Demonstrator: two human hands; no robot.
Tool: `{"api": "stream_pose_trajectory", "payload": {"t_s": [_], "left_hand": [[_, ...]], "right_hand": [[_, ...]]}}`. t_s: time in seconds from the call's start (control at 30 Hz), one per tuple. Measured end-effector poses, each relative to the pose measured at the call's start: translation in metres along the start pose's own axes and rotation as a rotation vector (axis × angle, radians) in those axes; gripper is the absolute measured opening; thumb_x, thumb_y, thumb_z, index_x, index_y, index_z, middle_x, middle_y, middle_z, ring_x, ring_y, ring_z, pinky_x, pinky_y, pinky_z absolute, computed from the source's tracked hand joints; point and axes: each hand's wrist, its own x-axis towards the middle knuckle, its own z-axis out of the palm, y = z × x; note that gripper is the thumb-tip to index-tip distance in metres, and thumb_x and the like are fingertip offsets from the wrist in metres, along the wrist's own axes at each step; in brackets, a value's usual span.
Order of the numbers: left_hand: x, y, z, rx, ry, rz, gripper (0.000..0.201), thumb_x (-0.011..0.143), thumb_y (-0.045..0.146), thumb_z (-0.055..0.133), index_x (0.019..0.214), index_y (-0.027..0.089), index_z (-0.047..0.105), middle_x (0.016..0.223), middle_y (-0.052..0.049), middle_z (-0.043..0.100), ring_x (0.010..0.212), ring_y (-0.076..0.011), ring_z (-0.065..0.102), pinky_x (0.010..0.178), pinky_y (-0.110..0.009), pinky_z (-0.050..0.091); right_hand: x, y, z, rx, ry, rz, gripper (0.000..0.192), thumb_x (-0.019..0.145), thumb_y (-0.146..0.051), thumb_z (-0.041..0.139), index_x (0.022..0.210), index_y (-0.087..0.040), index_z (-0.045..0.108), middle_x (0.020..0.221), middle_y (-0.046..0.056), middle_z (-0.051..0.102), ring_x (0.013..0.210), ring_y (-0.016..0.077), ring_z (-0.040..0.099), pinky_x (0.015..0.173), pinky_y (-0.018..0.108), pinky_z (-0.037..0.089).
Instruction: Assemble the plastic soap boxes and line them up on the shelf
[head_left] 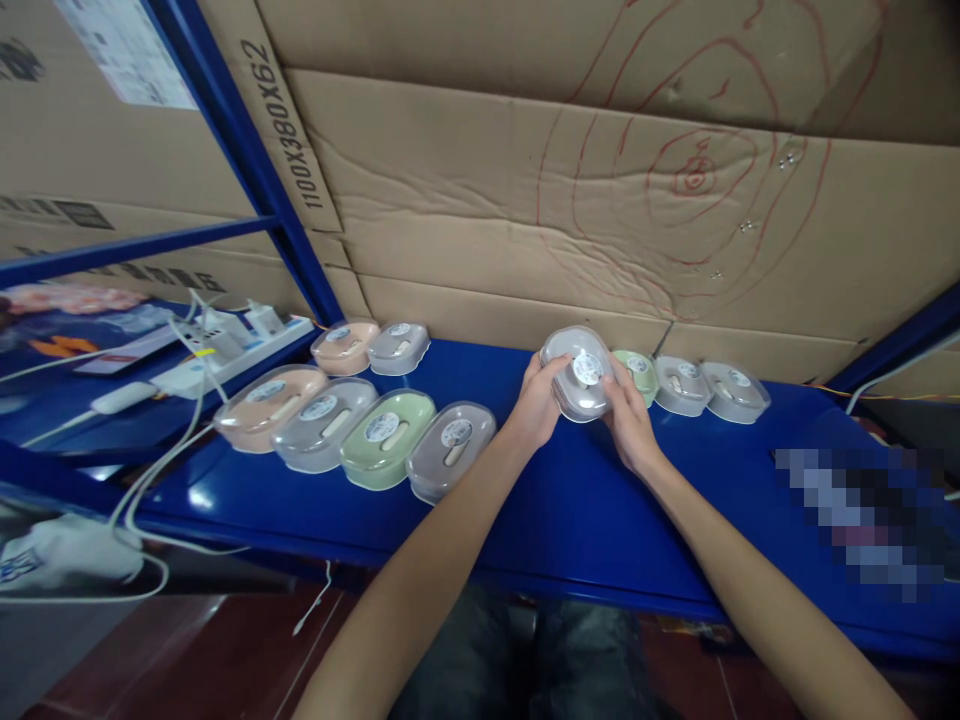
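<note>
Centre: half-closed left hand (540, 405) and right hand (628, 415) grip a grey oval plastic box (582, 388); slackening could drop it.

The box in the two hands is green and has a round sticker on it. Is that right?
Not quite: the colour is wrong. The head view shows that the box is grey, not green. The rest is right: the left hand and the right hand hold it, and it has a round sticker.
</note>
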Motion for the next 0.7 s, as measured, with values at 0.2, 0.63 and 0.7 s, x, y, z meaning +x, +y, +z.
{"api": "stream_pose_trajectory", "payload": {"t_s": [0.2, 0.63, 0.7], "left_hand": [[0.002, -0.005, 0.001, 0.024, 0.068, 0.052, 0.048, 0.072, 0.032, 0.096, 0.107, 0.021, 0.064, 0.102, -0.005, 0.077, 0.115, -0.0301, 0.075, 0.104, -0.041, 0.055], [0.002, -0.013, 0.000, 0.188, 0.249, 0.127, 0.045, 0.074, 0.030, 0.095, 0.105, 0.024, 0.063, 0.099, -0.003, 0.074, 0.098, -0.0248, 0.074, 0.091, -0.037, 0.057], [0.003, -0.014, -0.002, 0.196, 0.250, 0.133, 0.046, 0.073, 0.030, 0.096, 0.105, 0.023, 0.064, 0.100, -0.004, 0.074, 0.099, -0.0254, 0.074, 0.092, -0.038, 0.056]], "right_hand": [[-0.001, -0.006, 0.000, 0.228, 0.006, 0.205, 0.071, 0.098, -0.068, 0.065, 0.161, -0.037, 0.055, 0.164, 0.006, 0.061, 0.140, 0.0329, 0.067, 0.105, 0.053, 0.064], [-0.005, 0.001, 0.009, 0.282, -0.003, 0.281, 0.070, 0.099, -0.073, 0.060, 0.159, -0.038, 0.057, 0.156, 0.007, 0.068, 0.128, 0.0320, 0.073, 0.097, 0.051, 0.066], [-0.005, 0.001, 0.008, 0.268, -0.024, 0.265, 0.071, 0.100, -0.074, 0.059, 0.161, -0.039, 0.055, 0.156, 0.008, 0.067, 0.129, 0.0322, 0.072, 0.098, 0.052, 0.066]]}}
